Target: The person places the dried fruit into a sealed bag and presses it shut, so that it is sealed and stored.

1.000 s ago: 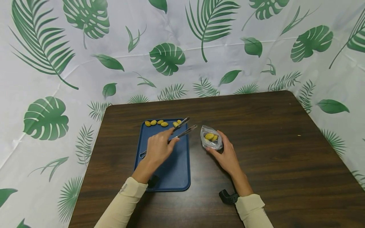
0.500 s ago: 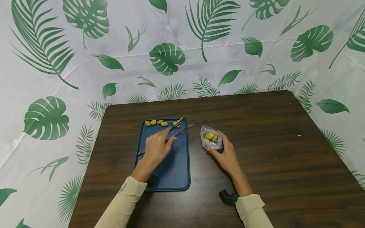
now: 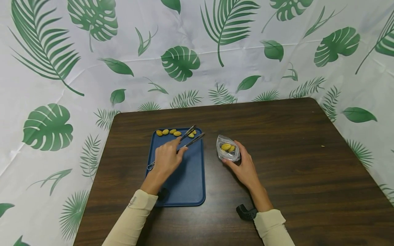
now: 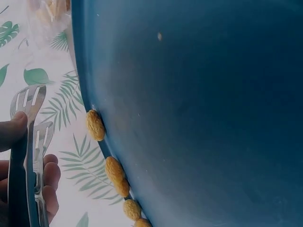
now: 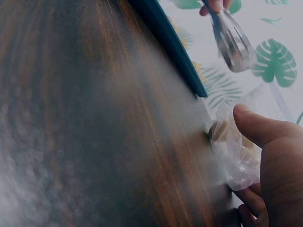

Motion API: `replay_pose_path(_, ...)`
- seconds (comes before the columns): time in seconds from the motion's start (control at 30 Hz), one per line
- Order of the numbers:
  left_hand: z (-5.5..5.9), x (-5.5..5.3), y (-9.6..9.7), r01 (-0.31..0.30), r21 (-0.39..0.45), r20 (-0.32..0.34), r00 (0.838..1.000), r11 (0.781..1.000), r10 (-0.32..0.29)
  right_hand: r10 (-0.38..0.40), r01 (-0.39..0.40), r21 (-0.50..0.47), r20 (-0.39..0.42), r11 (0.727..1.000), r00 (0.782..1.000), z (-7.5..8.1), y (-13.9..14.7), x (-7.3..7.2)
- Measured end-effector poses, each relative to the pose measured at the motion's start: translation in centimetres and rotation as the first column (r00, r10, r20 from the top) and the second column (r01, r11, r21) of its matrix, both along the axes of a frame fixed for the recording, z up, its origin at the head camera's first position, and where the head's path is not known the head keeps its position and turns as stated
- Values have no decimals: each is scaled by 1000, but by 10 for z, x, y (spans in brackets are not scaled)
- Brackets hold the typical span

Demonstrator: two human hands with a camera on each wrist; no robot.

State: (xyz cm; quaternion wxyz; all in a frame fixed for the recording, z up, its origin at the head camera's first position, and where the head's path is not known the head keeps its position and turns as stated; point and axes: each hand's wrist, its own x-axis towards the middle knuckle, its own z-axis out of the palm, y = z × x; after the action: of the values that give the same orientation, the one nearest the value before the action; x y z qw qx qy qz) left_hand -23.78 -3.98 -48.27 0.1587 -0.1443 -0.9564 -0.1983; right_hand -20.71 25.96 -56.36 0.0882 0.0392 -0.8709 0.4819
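My left hand [image 3: 166,158] grips metal tongs [image 3: 195,139] over a blue tray [image 3: 187,186]. The tips of the tongs stand apart, with nothing seen between them. Along the tray's far edge lie several wrinkled yellow-brown oval pieces [image 3: 177,133], like nuts or dried fruit. Two more oval pieces [image 3: 191,135] sit at the far right corner, close to the tongs. To the right of the tray, my right hand [image 3: 245,169] holds a small clear plastic bag [image 3: 223,155] with its mouth up. Similar oval pieces [image 3: 226,147] show inside it. In the right wrist view my thumb [image 5: 258,126] presses the bag's side.
The tray and bag rest on a dark wood-grain table [image 3: 295,153]. A white cloth with green leaves [image 3: 180,64] hangs behind the table. A tiny pale fleck [image 3: 323,146] lies toward the right. My right wrist wears a black strap [image 3: 246,212].
My left hand and the tongs have shifted left, from past the tray's right edge to over its far right corner. My right hand and the bag have stayed put.
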Motion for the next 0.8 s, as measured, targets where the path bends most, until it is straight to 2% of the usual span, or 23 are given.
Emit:
replay_pose_path(0.27,-4,-2,-3,3,-24,-9,1000,1000,-3,0,0,-2,-1,1000,1000,0,0,0)
replay_pose_path(0.5,-8,-4,-3,0,-20,23,1000,1000,0,1,-1,-5,-2,1000,1000,0,0,0)
replay_pose_path(0.8,-12,-8,-4,-7,-35,29,1000,999,8,-6,6,0,4,1000,1000,0,0,1)
